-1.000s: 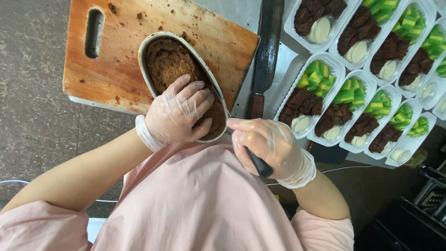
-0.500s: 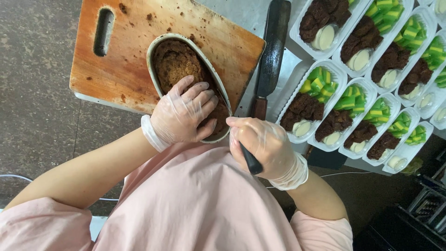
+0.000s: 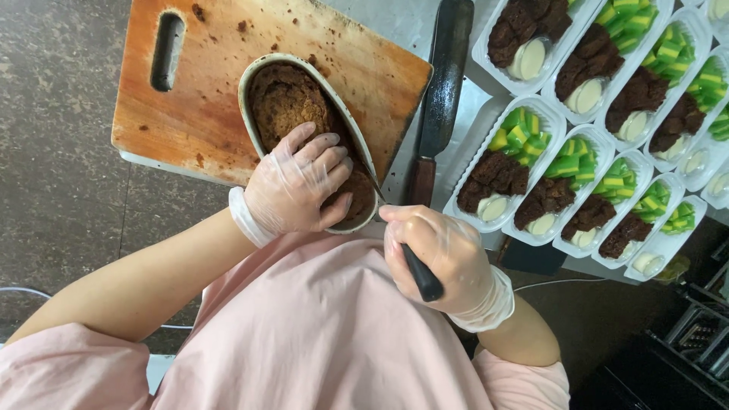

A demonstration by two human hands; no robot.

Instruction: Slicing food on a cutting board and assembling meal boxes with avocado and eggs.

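Fingers (image 3: 319, 156) of left hand (image 3: 292, 186) press brown loaf (image 3: 292, 106) — oval tin (image 3: 254, 80).

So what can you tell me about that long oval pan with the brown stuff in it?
The oval pan looks like thin metal with a pale rim. It lies slantwise on the wooden cutting board, its near end past the board's edge. Brown crumbly cake fills it. The gloved left hand presses on the cake, and the right hand works a dark-handled tool at its rim.
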